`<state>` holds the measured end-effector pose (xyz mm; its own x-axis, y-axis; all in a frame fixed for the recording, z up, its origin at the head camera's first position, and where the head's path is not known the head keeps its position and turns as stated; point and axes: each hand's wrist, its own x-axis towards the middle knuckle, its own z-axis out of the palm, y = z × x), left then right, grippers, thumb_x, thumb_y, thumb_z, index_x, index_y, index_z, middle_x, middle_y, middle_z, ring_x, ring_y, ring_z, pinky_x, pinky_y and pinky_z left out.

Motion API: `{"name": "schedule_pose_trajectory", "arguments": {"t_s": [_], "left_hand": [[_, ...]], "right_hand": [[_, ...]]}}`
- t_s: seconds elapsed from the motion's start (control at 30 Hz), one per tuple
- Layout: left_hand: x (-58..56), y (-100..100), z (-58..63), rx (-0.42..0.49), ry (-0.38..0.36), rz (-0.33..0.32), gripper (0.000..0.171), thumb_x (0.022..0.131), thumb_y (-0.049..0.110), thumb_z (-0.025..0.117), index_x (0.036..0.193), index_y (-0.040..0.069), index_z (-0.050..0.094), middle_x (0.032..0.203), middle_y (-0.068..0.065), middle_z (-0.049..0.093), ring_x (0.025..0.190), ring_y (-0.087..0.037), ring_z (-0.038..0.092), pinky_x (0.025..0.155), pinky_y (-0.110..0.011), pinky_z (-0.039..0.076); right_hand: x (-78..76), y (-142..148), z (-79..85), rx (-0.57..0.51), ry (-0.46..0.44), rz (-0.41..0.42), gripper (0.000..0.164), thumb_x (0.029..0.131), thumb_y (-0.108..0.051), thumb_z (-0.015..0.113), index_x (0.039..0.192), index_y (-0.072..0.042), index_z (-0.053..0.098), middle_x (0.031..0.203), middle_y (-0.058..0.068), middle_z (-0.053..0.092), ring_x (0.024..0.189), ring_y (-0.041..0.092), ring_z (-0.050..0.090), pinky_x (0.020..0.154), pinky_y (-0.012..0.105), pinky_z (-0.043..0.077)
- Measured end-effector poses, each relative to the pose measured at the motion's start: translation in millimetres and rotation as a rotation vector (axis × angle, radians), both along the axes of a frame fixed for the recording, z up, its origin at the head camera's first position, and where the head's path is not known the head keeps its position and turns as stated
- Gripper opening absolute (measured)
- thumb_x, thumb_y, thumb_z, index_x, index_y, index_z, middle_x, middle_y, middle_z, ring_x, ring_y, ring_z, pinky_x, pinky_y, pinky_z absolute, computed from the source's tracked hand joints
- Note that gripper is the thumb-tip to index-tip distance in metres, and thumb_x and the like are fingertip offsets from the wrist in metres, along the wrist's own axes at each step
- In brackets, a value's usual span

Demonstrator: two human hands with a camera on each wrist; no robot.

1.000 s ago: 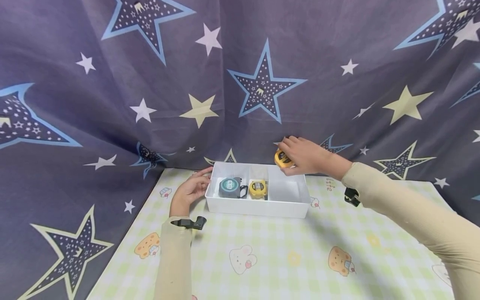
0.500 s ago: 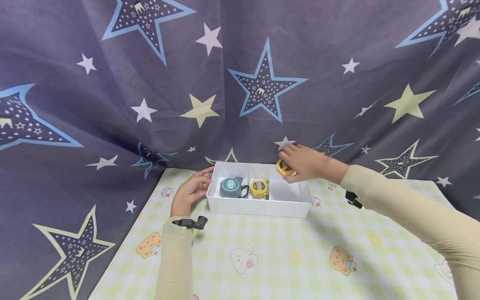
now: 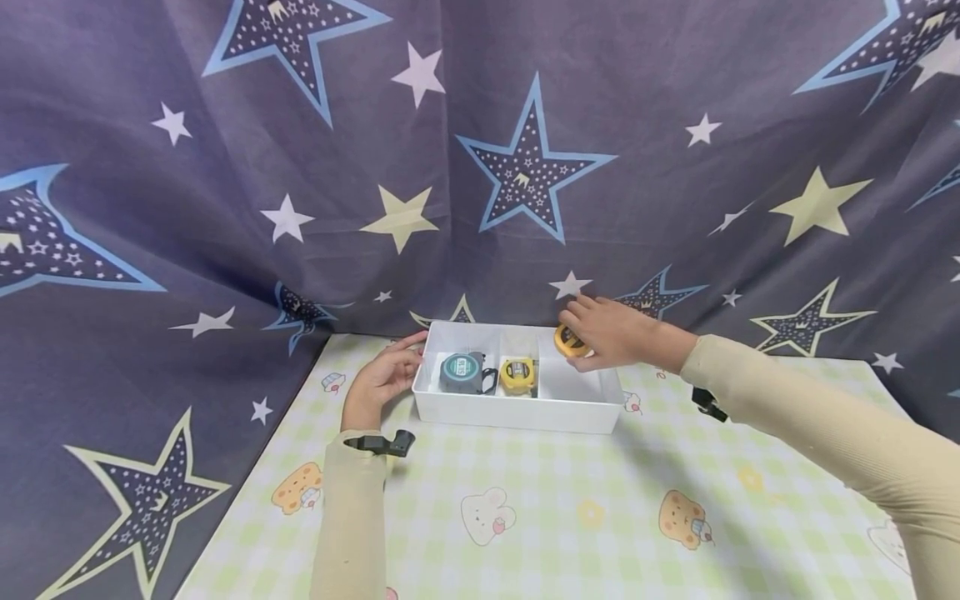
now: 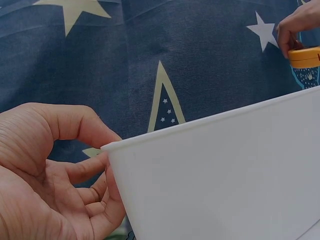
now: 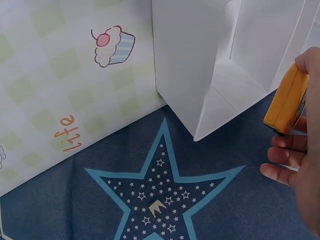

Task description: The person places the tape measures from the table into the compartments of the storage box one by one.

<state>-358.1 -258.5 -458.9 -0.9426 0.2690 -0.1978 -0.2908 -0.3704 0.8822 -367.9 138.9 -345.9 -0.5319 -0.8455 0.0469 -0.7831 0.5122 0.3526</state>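
A white divided box [image 3: 517, 414] stands on the table. My left hand [image 3: 385, 379] rests at its left end, with fingertips against the corner and outer wall in the left wrist view. My right hand [image 3: 613, 333] grips an orange-yellow tape measure [image 3: 570, 342] over the back of the box's right compartment. In the right wrist view the tape measure [image 5: 287, 102] sits between thumb and fingers. A grey tape measure with a teal face [image 3: 462, 373] lies in the left compartment. The middle one holds a smaller yellow tape measure [image 3: 517, 377].
A green-and-white checked cloth [image 3: 555, 483] with cartoon prints covers the table. Right behind the box hangs a dark curtain [image 3: 637, 225] patterned with stars. Each wrist wears a small black camera mount, such as the left mount [image 3: 380, 443].
My right hand has come down and slightly rightward with the orange-yellow tape measure, closer to the right compartment. The left hand and the box stay in place.
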Motion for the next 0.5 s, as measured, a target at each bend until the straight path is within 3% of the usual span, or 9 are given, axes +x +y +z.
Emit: {"name": "schedule_pose_trajectory", "arguments": {"t_s": [0.5], "left_hand": [[2.0, -0.7, 2.6, 0.007, -0.004, -0.009, 0.074, 0.095, -0.013, 0.041, 0.163, 0.006, 0.017, 0.114, -0.002, 0.061, 0.09, -0.01, 0.069, 0.077, -0.025, 0.056]], "right_hand": [[3.8, 1.6, -12.5, 0.002, -0.054, 0.013, 0.058, 0.092, -0.05, 0.063, 0.123, -0.002, 0.055, 0.104, 0.011, 0.057, 0.092, 0.024, 0.052, 0.084, 0.044, 0.053]]}}
